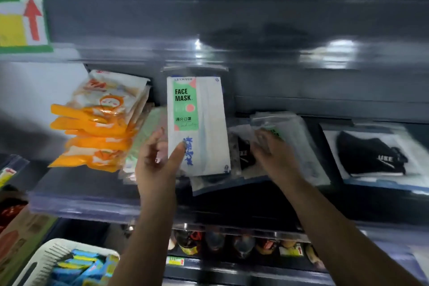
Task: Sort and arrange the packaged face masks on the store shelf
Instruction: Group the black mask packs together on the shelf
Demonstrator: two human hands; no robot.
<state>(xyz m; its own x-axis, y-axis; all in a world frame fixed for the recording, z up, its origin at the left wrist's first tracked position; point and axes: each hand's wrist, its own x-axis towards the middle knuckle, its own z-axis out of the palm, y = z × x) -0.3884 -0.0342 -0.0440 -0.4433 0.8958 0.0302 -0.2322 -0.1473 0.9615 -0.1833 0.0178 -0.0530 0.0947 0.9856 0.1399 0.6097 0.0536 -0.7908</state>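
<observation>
From the head camera, the left hand [160, 158] pinches a white-and-green LEYANEE "FACE MASK" pack [197, 125], held upright, long axis vertical, above the shelf [81, 204]. The right hand [271, 153] grips a blurred clear mask packet [278, 125] lying on the shelf pile.

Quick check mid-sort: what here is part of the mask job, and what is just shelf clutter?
Job:
- green-label mask pack, held by left hand
- clear mask packs under right hand
- orange packs
- black mask pack

Not the job:
- white basket
- bottles on the lower shelf
- arrow sign
</observation>
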